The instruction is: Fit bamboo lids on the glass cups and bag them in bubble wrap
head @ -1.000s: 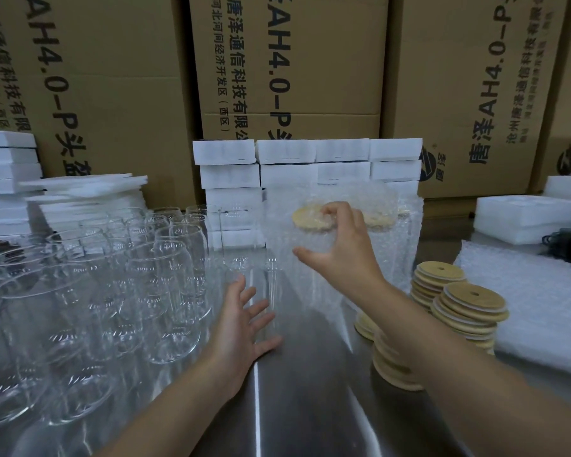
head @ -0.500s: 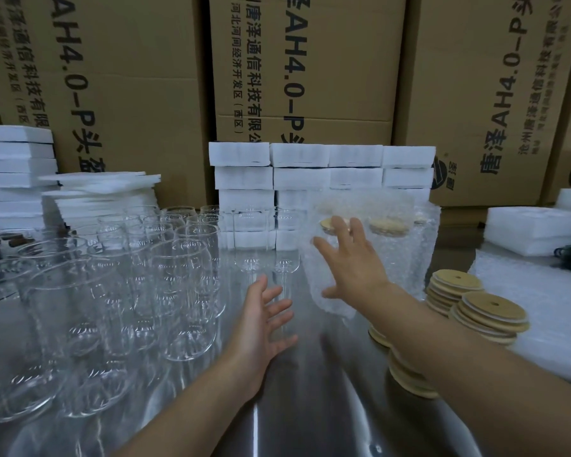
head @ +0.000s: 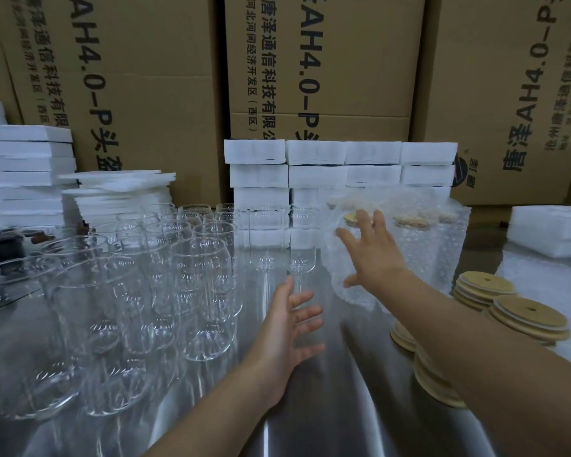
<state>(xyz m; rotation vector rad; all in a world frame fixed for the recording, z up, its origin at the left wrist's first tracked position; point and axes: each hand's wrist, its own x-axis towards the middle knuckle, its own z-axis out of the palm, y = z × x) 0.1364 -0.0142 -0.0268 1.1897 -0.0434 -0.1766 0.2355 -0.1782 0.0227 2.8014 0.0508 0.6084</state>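
Here, my left hand (head: 287, 334) hovers over the bench (head: 343, 407), its fingers (head: 305, 316) spread and released, holding nothing. It sits just to the right of the crowd of bare glass cups (head: 205, 291), which stand upright and lidless across the left half of the steel top. The metal is shiny and throws back pale streaks of light.

My right hand (head: 370, 249) reaches further out, also released, fingers straight and fanned against the bubble-wrapped cups (head: 419, 252) standing at the back right. I cannot tell whether my palm touches the wrap or stops just short of it. Through the bubbles a bamboo lid (head: 355, 219) shows right above my fingertips, seated on its cup.

Loose bamboo lids (head: 528, 319) lie in short stacks to the right of my forearm, with another stack (head: 432, 380) nearer me, partly behind the arm. Beyond them a white sheet of bubble wrap (head: 548, 282) lies on the bench.

Behind the cups, white foam blocks (head: 340, 166) are piled like a low wall, and more foam slabs (head: 23, 166) are stacked at the far left. Tall cardboard boxes (head: 320, 61) printed with black lettering close off the whole back of the room.
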